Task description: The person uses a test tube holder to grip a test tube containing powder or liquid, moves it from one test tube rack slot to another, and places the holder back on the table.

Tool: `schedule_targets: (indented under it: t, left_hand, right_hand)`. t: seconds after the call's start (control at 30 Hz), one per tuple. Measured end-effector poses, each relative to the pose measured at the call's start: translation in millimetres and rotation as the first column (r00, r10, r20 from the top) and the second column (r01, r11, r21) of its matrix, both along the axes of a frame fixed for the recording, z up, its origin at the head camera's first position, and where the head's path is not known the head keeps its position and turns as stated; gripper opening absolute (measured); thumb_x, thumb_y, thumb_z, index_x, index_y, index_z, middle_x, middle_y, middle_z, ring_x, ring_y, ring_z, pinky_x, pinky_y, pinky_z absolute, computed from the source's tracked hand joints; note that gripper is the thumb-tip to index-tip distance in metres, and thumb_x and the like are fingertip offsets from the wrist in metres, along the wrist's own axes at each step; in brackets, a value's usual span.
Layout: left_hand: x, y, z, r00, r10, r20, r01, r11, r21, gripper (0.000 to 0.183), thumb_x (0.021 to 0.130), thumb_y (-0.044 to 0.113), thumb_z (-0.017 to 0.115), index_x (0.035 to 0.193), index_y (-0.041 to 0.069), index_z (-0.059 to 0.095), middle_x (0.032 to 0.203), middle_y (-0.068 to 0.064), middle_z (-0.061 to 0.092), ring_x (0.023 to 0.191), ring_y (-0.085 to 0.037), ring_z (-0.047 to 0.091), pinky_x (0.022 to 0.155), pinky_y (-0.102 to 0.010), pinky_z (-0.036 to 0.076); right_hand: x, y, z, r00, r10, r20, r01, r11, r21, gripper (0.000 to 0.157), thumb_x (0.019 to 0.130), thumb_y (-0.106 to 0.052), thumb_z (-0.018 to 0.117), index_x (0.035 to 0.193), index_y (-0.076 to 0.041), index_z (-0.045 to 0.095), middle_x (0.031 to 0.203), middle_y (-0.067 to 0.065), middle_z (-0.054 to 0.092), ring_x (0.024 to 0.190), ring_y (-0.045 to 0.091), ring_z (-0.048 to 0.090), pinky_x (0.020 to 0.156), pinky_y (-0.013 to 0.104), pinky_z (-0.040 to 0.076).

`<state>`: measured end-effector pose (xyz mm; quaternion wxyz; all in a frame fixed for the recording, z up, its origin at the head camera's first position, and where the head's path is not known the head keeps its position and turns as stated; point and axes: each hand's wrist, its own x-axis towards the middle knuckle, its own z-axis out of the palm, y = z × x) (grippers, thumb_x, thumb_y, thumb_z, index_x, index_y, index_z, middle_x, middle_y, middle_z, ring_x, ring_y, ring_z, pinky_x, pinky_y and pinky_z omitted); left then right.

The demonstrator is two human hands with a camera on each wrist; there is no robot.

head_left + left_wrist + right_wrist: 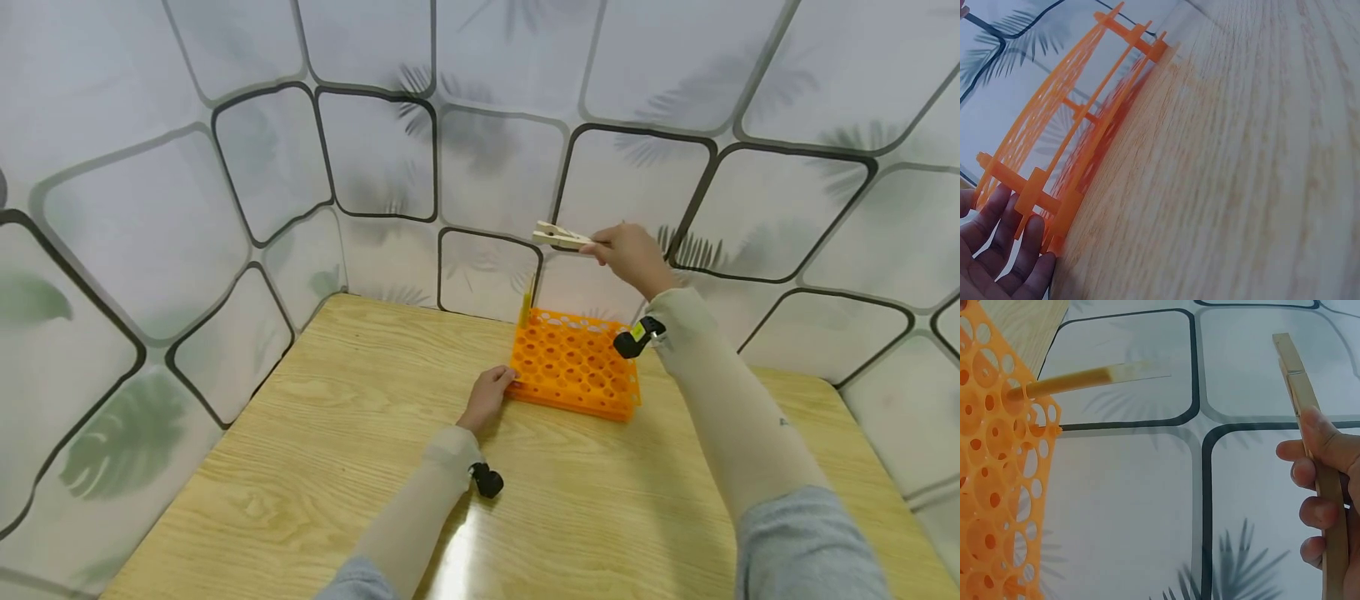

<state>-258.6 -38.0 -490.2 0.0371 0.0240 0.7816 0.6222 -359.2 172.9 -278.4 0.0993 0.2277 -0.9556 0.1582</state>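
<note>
Wood-grain surface (pixel 315 467), glossy at the near edge, carrying every item listed

Left hand (pixel 487 398): lying on the surface at the near-left corner of the rack, fingers (pixel 1004 250) fairly straight and pressed against its side frame, gripping nothing; judged a brace to keep the light rack from sliding

Rack (pixel 573 373): orange plastic, rows of round holes, flat on the surface near the far wall

Tube (pixel 527 307): yellowish, standing in a hole at the rack's far-left corner, leaning slightly; the hole keeps it upright

Right hand (pixel 632 254): raised above the rack's far edge, clenched round one end of a wooden clamp (pixel 1310 425); free end points left, above the tube and apart from it

Wall (pixel 487 167): pale tile-and-leaf pattern behind
</note>
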Motion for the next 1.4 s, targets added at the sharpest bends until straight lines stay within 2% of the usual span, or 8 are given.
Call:
schedule_targets:
  t: [0.2, 0.33, 0.5, 0.63, 0.77, 0.97, 1.27, 1.4]
  left_hand:
    - [2.4, 2, 3.6, 1.0, -0.007, 0.021, 0.006, 0.998, 0.056, 0.031, 0.101, 0.016, 0.041, 0.103, -0.006, 0.062, 0.107, -0.022, 0.064, 0.098, -0.028, 0.059, 0.083, -0.036, 0.049]
    - [2.8, 3, 6.1, 1.0, -0.01, 0.023, 0.008, 0.998, 0.069, 0.032, 0.101, 0.014, 0.04, 0.103, -0.009, 0.061, 0.108, -0.025, 0.063, 0.102, -0.034, 0.058, 0.087, -0.043, 0.048]
    - [2.6, 3, 5.4, 1.0, -0.01, 0.022, 0.008, 0.997, 0.075, 0.032, 0.101, 0.015, 0.04, 0.103, -0.009, 0.061, 0.109, -0.026, 0.063, 0.102, -0.035, 0.058, 0.088, -0.045, 0.047]
    - [1.1, 3, 3.4, 1.0, 0.006, 0.018, -0.007, 0.999, 0.043, 0.031, 0.101, 0.016, 0.041, 0.101, -0.006, 0.062, 0.105, -0.021, 0.064, 0.094, -0.026, 0.058, 0.08, -0.034, 0.047]
    - [1.1, 2, 3.6, 1.0, 0.013, 0.013, -0.013, 1.0, 0.017, 0.031, 0.101, 0.017, 0.041, 0.101, -0.005, 0.063, 0.104, -0.02, 0.064, 0.091, -0.022, 0.056, 0.077, -0.026, 0.043]
    - [1.6, 2, 3.2, 1.0, 0.012, 0.024, -0.013, 0.999, 0.038, 0.031, 0.101, 0.017, 0.041, 0.102, -0.005, 0.063, 0.107, -0.02, 0.064, 0.097, -0.025, 0.058, 0.082, -0.03, 0.045]
    - [1.2, 2, 0.8, 1.0, 0.013, 0.023, -0.013, 0.999, 0.03, 0.031, 0.101, 0.017, 0.041, 0.102, -0.005, 0.064, 0.106, -0.02, 0.065, 0.096, -0.026, 0.059, 0.08, -0.031, 0.048]
    - [1.1, 2, 1.0, 1.0, 0.013, 0.014, -0.013, 1.0, 0.013, 0.031, 0.101, 0.017, 0.041, 0.102, -0.005, 0.064, 0.106, -0.02, 0.065, 0.094, -0.025, 0.058, 0.078, -0.028, 0.046]
  right_hand:
    - [-3.9, -2, -5.0, 1.0, -0.002, 0.0, 0.002, 1.0, -0.017, 0.036, 0.096, -0.032, 0.053, 0.068, -0.008, 0.058, 0.058, 0.007, 0.051, 0.048, 0.016, 0.031, 0.05, 0.031, 0.03]
    - [-5.5, -5, -8.0, 1.0, 0.002, -0.006, -0.002, 1.0, -0.022, 0.036, 0.096, -0.032, 0.053, 0.07, -0.008, 0.06, 0.059, 0.007, 0.051, 0.048, 0.016, 0.031, 0.05, 0.031, 0.03]
    - [-5.4, -8, -12.3, 1.0, 0.012, 0.006, -0.012, 0.998, -0.055, 0.036, 0.094, -0.029, 0.056, 0.064, -0.009, 0.057, 0.055, 0.005, 0.047, 0.047, 0.016, 0.028, 0.049, 0.03, 0.028]
    - [-5.3, -9, -17.3, 0.999, 0.013, 0.03, -0.011, 0.997, -0.071, 0.038, 0.094, -0.03, 0.057, 0.062, -0.009, 0.055, 0.054, 0.005, 0.045, 0.047, 0.016, 0.028, 0.049, 0.03, 0.028]
    - [-6.7, -9, -21.9, 0.999, 0.001, 0.037, 0.001, 0.999, -0.047, 0.039, 0.094, -0.031, 0.056, 0.061, -0.01, 0.054, 0.059, 0.006, 0.047, 0.052, 0.019, 0.033, 0.053, 0.032, 0.031]
    - [-8.0, -10, -25.9, 0.999, -0.015, 0.034, 0.016, 1.0, -0.024, 0.041, 0.095, -0.031, 0.055, 0.061, -0.009, 0.053, 0.065, 0.008, 0.049, 0.063, 0.023, 0.039, 0.059, 0.034, 0.033]
    - [-7.7, -11, -29.9, 0.999, 0.0, 0.047, 0.001, 1.0, -0.024, 0.042, 0.094, -0.032, 0.056, 0.058, -0.011, 0.05, 0.057, 0.005, 0.048, 0.051, 0.019, 0.038, 0.059, 0.033, 0.037]
    - [-8.7, -11, -33.2, 0.998, 0.0, 0.063, 0.002, 0.999, -0.038, 0.042, 0.094, -0.032, 0.056, 0.059, -0.01, 0.05, 0.057, 0.006, 0.048, 0.049, 0.018, 0.036, 0.056, 0.033, 0.036]
